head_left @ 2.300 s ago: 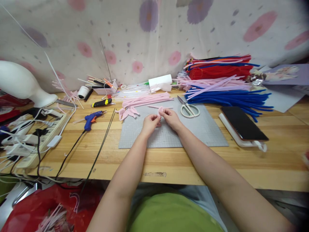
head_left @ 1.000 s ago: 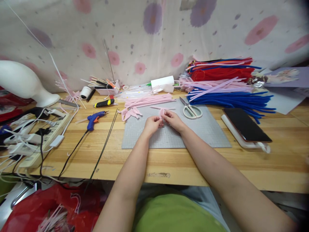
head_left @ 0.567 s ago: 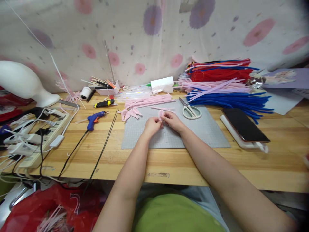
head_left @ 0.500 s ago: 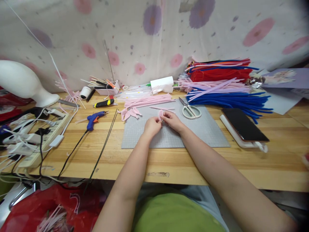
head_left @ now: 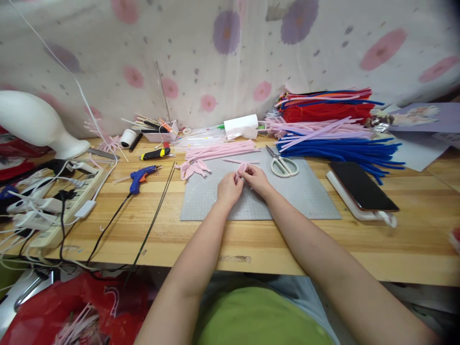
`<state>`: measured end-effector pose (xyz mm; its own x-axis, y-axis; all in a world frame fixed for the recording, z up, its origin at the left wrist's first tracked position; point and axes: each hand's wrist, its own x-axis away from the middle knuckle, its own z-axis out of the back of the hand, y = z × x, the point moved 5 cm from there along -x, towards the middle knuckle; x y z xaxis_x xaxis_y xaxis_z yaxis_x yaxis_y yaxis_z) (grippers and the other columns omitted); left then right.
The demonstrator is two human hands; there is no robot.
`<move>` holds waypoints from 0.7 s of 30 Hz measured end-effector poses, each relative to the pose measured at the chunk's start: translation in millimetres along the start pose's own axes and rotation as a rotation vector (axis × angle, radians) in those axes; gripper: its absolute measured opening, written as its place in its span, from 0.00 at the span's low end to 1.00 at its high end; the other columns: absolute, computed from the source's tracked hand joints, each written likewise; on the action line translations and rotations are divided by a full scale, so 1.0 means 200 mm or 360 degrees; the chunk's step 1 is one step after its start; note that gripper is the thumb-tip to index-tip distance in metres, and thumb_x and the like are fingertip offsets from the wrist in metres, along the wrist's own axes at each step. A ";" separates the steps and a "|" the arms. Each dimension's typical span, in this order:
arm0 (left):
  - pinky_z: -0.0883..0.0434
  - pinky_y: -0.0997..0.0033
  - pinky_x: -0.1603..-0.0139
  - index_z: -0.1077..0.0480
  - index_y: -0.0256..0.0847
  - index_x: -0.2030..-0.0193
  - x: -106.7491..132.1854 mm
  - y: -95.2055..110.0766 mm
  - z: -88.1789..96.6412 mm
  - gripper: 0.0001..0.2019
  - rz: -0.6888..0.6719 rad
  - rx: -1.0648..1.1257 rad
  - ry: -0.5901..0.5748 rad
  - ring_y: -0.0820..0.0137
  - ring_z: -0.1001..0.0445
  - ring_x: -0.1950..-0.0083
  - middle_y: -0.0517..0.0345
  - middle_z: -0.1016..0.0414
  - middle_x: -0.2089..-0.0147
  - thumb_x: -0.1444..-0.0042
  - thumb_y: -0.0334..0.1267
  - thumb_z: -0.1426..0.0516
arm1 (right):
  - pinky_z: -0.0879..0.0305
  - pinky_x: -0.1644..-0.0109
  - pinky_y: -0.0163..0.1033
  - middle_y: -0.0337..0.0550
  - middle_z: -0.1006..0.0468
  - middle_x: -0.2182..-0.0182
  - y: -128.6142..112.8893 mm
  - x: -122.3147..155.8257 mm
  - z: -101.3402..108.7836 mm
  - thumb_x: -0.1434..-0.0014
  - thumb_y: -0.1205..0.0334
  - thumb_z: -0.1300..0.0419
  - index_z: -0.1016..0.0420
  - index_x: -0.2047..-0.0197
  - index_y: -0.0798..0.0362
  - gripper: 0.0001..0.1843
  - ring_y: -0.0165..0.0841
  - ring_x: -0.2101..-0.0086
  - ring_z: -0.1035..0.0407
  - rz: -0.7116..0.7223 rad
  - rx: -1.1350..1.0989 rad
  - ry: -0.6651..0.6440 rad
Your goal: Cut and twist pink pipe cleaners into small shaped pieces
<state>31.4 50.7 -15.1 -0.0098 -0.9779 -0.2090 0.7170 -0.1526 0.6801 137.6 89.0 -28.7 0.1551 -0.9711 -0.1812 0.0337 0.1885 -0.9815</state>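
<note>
Over the grey cutting mat (head_left: 298,201), my left hand (head_left: 229,188) and my right hand (head_left: 254,177) are pressed close together. Both pinch a small bent pink pipe cleaner piece (head_left: 242,167) between their fingertips. Several finished pink loops (head_left: 192,168) lie at the mat's left edge. A bundle of straight pink pipe cleaners (head_left: 219,150) lies just behind them. White-handled scissors (head_left: 282,164) rest on the mat to the right of my hands.
Stacks of blue, pink and red pipe cleaners (head_left: 338,127) fill the back right. A phone (head_left: 362,186) lies on a white stand. A blue glue gun (head_left: 141,175), a utility knife (head_left: 154,154), a power strip (head_left: 53,206) and cables crowd the left.
My hands have drawn closer together around the pink piece and folded it tighter. Nothing else on the table has moved.
</note>
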 end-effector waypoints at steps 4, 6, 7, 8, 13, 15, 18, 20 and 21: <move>0.40 0.70 0.63 0.34 0.38 0.64 0.01 0.02 -0.01 0.09 -0.0009 -0.0098 0.0042 0.67 0.32 0.63 0.50 0.29 0.64 0.46 0.36 0.53 | 0.44 0.70 0.34 0.35 0.33 0.79 0.01 0.00 0.02 0.55 0.54 0.42 0.33 0.75 0.54 0.11 0.26 0.76 0.41 -0.0041 0.0017 0.0148; 0.40 0.70 0.63 0.34 0.39 0.65 0.01 0.03 -0.01 0.09 -0.0032 -0.0128 0.0051 0.68 0.33 0.63 0.51 0.29 0.64 0.45 0.37 0.54 | 0.43 0.70 0.34 0.35 0.33 0.78 0.00 0.00 0.02 0.55 0.55 0.43 0.33 0.76 0.54 0.11 0.26 0.76 0.41 -0.0018 0.0010 0.0158; 0.40 0.71 0.63 0.34 0.39 0.66 0.01 0.03 0.00 0.09 -0.0042 -0.0144 0.0053 0.68 0.33 0.63 0.52 0.29 0.65 0.44 0.37 0.54 | 0.43 0.69 0.34 0.35 0.32 0.78 0.00 0.00 0.02 0.55 0.55 0.42 0.33 0.76 0.54 0.10 0.26 0.76 0.40 -0.0002 0.0000 0.0153; 0.40 0.71 0.63 0.34 0.39 0.67 0.01 0.03 0.00 0.10 -0.0052 -0.0159 0.0057 0.69 0.33 0.63 0.53 0.30 0.65 0.44 0.37 0.55 | 0.42 0.68 0.34 0.36 0.32 0.78 0.00 0.01 0.01 0.55 0.56 0.42 0.34 0.76 0.54 0.10 0.26 0.75 0.39 0.0012 -0.0012 0.0148; 0.40 0.71 0.64 0.36 0.40 0.69 0.00 0.03 -0.01 0.09 -0.0073 -0.0243 0.0060 0.70 0.33 0.63 0.54 0.30 0.66 0.44 0.35 0.55 | 0.41 0.68 0.34 0.36 0.32 0.78 -0.01 0.01 0.00 0.55 0.56 0.42 0.35 0.77 0.53 0.10 0.27 0.75 0.38 0.0041 -0.0056 0.0113; 0.40 0.71 0.65 0.36 0.40 0.67 0.00 0.03 -0.01 0.08 -0.0036 -0.0287 0.0068 0.69 0.32 0.63 0.54 0.29 0.65 0.44 0.35 0.54 | 0.41 0.68 0.34 0.36 0.31 0.78 -0.01 0.01 0.00 0.55 0.56 0.41 0.34 0.76 0.53 0.10 0.27 0.75 0.38 0.0048 -0.0073 0.0089; 0.40 0.70 0.64 0.36 0.40 0.65 0.00 0.03 -0.02 0.09 0.0033 -0.0345 0.0085 0.67 0.31 0.61 0.52 0.29 0.63 0.43 0.35 0.55 | 0.41 0.67 0.34 0.36 0.31 0.77 -0.01 0.01 -0.01 0.55 0.56 0.41 0.33 0.76 0.54 0.09 0.27 0.74 0.38 0.0054 -0.0090 0.0073; 0.40 0.70 0.63 0.36 0.39 0.64 0.00 0.03 -0.02 0.09 0.0055 -0.0370 0.0087 0.66 0.31 0.59 0.51 0.29 0.62 0.42 0.35 0.56 | 0.41 0.66 0.34 0.36 0.31 0.77 -0.01 0.01 -0.02 0.55 0.56 0.41 0.33 0.75 0.54 0.09 0.27 0.74 0.38 0.0050 -0.0102 0.0073; 0.40 0.69 0.63 0.36 0.39 0.63 0.00 0.04 -0.02 0.10 0.0061 -0.0378 0.0087 0.66 0.31 0.58 0.51 0.29 0.61 0.42 0.35 0.56 | 0.41 0.67 0.34 0.36 0.31 0.77 -0.01 0.01 -0.02 0.55 0.56 0.42 0.33 0.75 0.54 0.09 0.27 0.74 0.38 0.0044 -0.0108 0.0079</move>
<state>39.8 51.0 -13.2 0.0535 -0.9722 -0.2281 0.8601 -0.0712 0.5052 134.4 86.6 -26.3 0.1057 -0.9720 -0.2097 -0.0371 0.2069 -0.9777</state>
